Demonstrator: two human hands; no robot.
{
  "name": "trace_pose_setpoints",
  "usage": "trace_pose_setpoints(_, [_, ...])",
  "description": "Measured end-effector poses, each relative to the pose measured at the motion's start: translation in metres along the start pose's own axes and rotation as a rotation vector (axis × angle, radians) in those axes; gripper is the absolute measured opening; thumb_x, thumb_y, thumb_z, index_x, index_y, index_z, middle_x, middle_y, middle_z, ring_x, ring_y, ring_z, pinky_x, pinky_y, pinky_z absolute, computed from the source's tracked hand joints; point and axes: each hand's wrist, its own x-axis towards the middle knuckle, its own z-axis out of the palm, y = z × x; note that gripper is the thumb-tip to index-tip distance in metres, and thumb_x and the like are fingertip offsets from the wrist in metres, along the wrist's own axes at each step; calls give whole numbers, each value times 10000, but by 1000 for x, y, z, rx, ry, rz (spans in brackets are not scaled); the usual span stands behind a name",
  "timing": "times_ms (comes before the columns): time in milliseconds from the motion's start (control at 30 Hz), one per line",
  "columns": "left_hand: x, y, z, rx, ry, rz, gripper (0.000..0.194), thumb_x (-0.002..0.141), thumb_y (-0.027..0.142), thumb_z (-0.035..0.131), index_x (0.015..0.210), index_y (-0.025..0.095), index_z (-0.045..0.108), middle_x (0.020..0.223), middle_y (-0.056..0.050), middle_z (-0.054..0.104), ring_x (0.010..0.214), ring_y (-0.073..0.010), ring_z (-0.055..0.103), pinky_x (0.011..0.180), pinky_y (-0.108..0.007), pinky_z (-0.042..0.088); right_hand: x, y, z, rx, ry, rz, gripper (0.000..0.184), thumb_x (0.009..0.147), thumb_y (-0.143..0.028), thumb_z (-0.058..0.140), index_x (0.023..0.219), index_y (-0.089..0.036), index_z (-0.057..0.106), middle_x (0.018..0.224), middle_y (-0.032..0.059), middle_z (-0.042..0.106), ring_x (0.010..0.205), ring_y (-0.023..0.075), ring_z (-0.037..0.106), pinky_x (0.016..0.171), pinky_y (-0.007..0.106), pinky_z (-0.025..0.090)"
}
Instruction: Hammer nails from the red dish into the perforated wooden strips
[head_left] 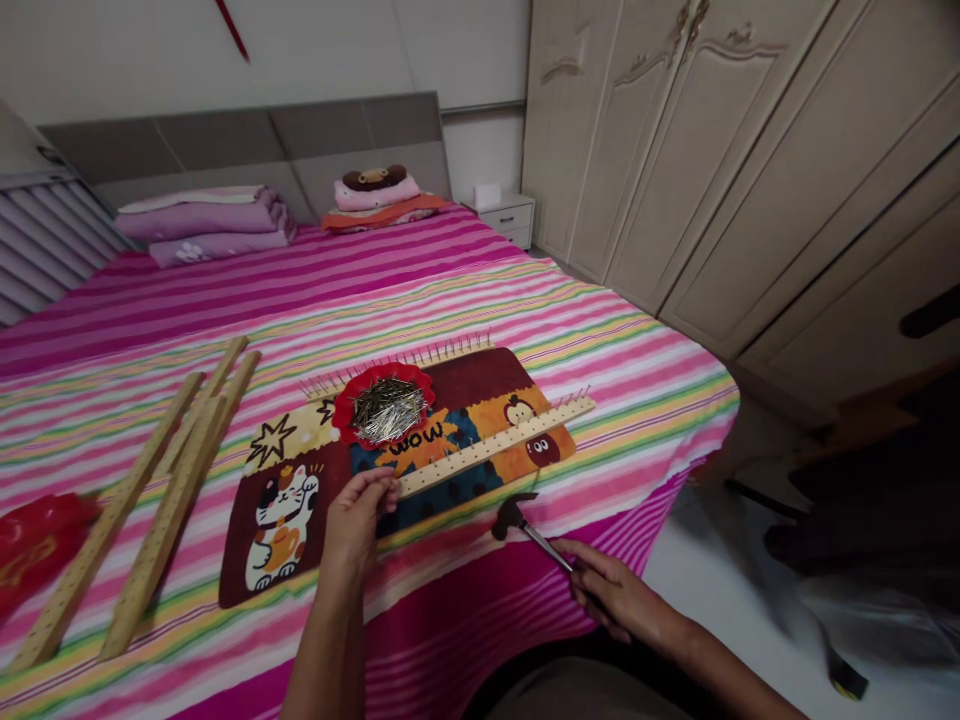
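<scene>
My left hand [364, 505] is closed in a pinch at the near left end of a wooden strip [487, 447] dotted with small holes. Whether its fingertips grip the strip or a small nail, I cannot tell. Several nails stand up at the strip's far right end. My right hand [611, 590] is wrapped round the handle of a claw hammer [514, 515], its head just in front of the strip. Behind the strip, a red scalloped dish [342, 412] holds a heap of nails [390, 408]. All this lies on a cartoon-printed mat [240, 540].
Another strip with upright nails [450, 349] lies along the mat's far edge. Several wooden strips [161, 525] are stacked at left, near a red plastic dish [37, 545]. Folded bedding [217, 225] sits by the headboard. Wardrobes [675, 150] line the right side.
</scene>
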Motion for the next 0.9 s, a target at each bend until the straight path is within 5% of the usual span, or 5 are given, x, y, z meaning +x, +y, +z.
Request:
trace_pose_setpoints(267, [-5,-1,-1,53,-68,-47,442,414,337,798,770,119,652,657,-47,677,632,-151,630,595,-264,503,-2,-5,1,10,-7,3,553,767,-348,446,1299,-198,463,580,-79,447,366,45,342,274,114,210])
trace_pose_setpoints(500, [5,-13,-8,327,46,94,415,525,458,740,816,163,713,703,-7,663,481,-70,489,448,-207,394,-1,-6,-1,12,-21,2,530,776,-342,449,1281,-184,466,565,-82,453,355,39,330,268,108,217])
trace_pose_setpoints(733, [10,-10,17,99,-5,56,450,450,401,764,797,137,653,606,-6,625,566,-125,573,506,-234,440,0,-4,0,10,-9,0,514,766,-360,460,1254,-199,486,574,-82,465,344,39,339,273,117,218])
trace_pose_setpoints(900, [12,-13,26,163,19,99,352,481,414,730,704,152,656,692,-15,651,573,-104,535,485,-210,385,-2,-6,1,21,2,10,502,776,-353,453,1252,-196,488,570,-81,461,351,40,328,276,117,203])
